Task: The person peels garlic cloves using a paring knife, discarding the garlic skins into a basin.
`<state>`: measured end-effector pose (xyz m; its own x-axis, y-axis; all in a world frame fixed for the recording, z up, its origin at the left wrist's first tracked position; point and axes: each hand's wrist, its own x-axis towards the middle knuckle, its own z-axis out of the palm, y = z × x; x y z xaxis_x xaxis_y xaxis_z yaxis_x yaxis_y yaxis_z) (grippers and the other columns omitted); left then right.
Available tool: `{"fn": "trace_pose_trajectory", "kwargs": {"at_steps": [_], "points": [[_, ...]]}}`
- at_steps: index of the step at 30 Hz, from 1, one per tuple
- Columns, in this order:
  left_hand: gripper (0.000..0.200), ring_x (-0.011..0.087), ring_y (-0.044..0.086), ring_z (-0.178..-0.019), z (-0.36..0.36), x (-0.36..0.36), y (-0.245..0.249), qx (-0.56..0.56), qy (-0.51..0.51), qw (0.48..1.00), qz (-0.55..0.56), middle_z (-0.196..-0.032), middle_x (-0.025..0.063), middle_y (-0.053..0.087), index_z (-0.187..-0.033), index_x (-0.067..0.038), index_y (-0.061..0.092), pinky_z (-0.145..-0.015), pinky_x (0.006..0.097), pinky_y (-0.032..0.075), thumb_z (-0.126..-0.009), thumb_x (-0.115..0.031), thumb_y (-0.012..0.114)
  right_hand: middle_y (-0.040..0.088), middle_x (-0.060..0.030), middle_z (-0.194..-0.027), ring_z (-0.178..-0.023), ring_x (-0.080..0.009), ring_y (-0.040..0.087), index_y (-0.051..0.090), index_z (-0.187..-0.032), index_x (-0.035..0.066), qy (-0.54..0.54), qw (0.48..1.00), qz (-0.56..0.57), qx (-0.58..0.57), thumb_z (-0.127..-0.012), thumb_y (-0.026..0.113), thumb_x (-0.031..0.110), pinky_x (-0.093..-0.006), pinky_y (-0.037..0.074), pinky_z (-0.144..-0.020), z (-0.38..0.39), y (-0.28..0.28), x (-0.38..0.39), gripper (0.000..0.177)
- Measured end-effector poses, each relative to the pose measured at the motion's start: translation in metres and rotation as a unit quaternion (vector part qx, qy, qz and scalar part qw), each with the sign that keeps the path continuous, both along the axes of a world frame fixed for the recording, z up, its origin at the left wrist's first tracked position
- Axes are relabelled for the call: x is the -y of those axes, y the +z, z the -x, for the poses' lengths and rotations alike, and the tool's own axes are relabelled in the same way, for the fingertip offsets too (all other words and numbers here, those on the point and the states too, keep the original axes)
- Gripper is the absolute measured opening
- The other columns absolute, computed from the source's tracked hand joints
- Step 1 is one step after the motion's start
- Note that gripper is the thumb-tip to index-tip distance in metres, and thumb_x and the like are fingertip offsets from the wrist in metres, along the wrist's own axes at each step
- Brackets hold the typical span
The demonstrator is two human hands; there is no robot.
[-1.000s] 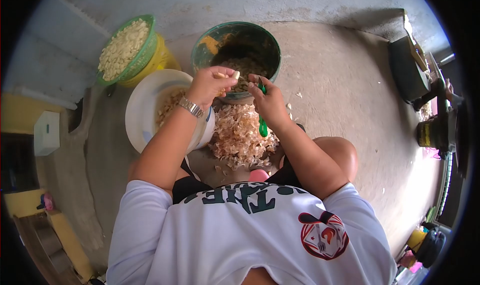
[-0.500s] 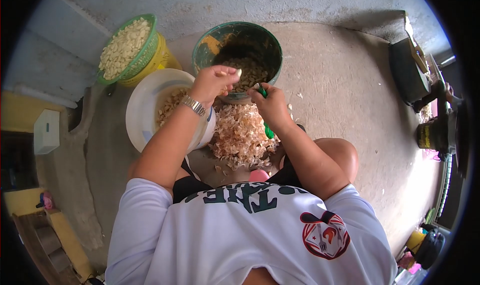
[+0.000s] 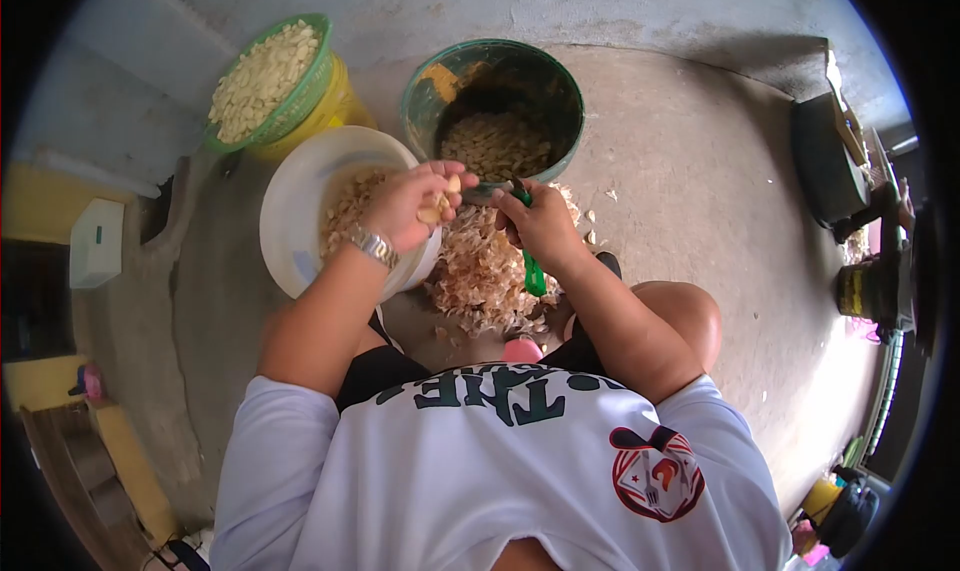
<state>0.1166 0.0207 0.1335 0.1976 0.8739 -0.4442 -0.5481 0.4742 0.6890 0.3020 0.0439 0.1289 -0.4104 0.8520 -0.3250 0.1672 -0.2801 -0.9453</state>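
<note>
My left hand [image 3: 408,209], with a metal watch at the wrist, is closed around a few garlic cloves [image 3: 432,215], palm turned partly up. It hovers over the right side of a white basin [image 3: 283,206] holding unpeeled-looking cloves [image 3: 350,199]. In my right hand [image 3: 548,229] is a small knife with a green handle [image 3: 535,276]; its blade is mostly hidden. Both hands are just in front of a dark green bucket [image 3: 568,136] with peeled cloves [image 3: 495,143] at its bottom. Beneath them lies a heap of papery garlic skins [image 3: 475,276].
At the back left, a green basket [image 3: 322,63] full of pale peeled cloves rests on a yellow bucket [image 3: 345,106]. A wall [image 3: 620,11] runs behind. Dark containers [image 3: 825,156] stand far right, and a white box [image 3: 97,243] far left. A pink object [image 3: 522,350] lies between my legs.
My left hand has moved down and slightly left, away from the bucket's mouth, and turned to show the cloves in it. My right hand has shifted slightly with the knife. The view has shifted a little.
</note>
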Motion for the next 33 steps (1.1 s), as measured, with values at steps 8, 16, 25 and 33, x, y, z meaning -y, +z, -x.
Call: {"fn": "trace_pose_trajectory", "kwargs": {"at_steps": [8,16,25,33], "points": [[0.021,0.0128,0.050,-0.074,-0.012,0.043,-0.010,0.021,0.036,0.999,0.022,-0.087,0.0035,0.055,-0.096,-0.005,0.052,-0.065,0.0276,0.040,-0.076,-0.004,0.047,0.055,-0.0080,-0.071,-0.060,-0.0146,0.050,0.052,-0.085,-0.002,0.071,0.997,0.004,0.034,-0.080,0.053,0.024,-0.0278,0.041,-0.056,0.018,-0.003,0.020,0.027],[0.014,0.0116,0.052,-0.077,-0.008,0.040,-0.031,0.080,0.082,0.993,0.015,-0.083,-0.0002,0.055,-0.091,-0.009,0.053,-0.067,0.0257,0.040,-0.078,-0.008,0.052,0.053,-0.0016,-0.069,-0.057,-0.0075,0.046,0.053,-0.087,-0.001,0.099,0.995,-0.008,0.007,-0.086,0.044,0.020,-0.0212,0.039,-0.052,0.016,-0.004,0.016,0.023],[0.011,0.0098,0.052,-0.072,-0.007,0.040,-0.032,0.059,0.119,0.989,0.058,-0.080,-0.0007,0.056,-0.087,-0.009,0.057,-0.063,0.0227,0.040,-0.076,-0.008,0.057,0.051,-0.0030,-0.065,-0.054,-0.0079,0.047,0.051,-0.107,-0.003,0.120,0.993,-0.002,0.015,-0.085,0.045,0.016,-0.0217,0.041,-0.051,0.026,0.000,0.018,0.029],[0.015,0.0102,0.054,-0.072,-0.007,0.038,-0.030,0.004,0.138,0.990,0.006,-0.083,0.0012,0.057,-0.091,-0.006,0.056,-0.059,0.0223,0.042,-0.076,-0.004,0.057,0.051,-0.0018,-0.069,-0.056,-0.0077,0.046,0.052,-0.106,0.000,0.140,0.990,-0.003,0.022,-0.084,0.046,0.015,-0.0205,0.039,-0.052,0.023,0.004,0.008,0.028]]}}
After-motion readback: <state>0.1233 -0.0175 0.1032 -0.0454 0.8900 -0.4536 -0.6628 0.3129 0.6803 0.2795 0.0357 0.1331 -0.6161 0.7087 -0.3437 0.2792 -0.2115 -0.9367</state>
